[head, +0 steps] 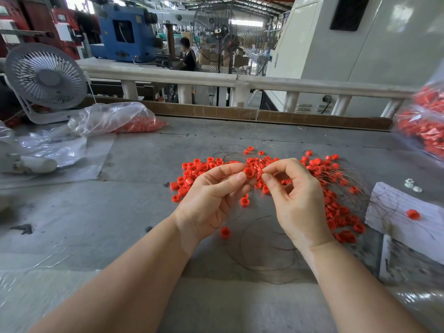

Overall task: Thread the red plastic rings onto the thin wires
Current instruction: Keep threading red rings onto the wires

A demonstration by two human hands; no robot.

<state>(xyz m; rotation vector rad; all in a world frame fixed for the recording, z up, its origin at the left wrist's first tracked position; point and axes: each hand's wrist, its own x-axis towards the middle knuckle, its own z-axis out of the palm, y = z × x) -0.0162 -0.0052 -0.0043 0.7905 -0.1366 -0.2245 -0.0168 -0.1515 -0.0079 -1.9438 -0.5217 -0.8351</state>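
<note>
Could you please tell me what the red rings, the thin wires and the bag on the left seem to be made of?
Red rings: probably moulded plastic, uniform colour with a slight sheen. Thin wires: seemingly bare metal, hair-fine, dark brownish, holding springy loops. Bag: clear plastic film, crinkled and glossy, its red contents showing through.

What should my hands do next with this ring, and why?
Probably ease the right hand leftward to feed its wire end into the red ring that the left hand pinches: the fingertips nearly meet, yet no wire visibly passes through.
</note>
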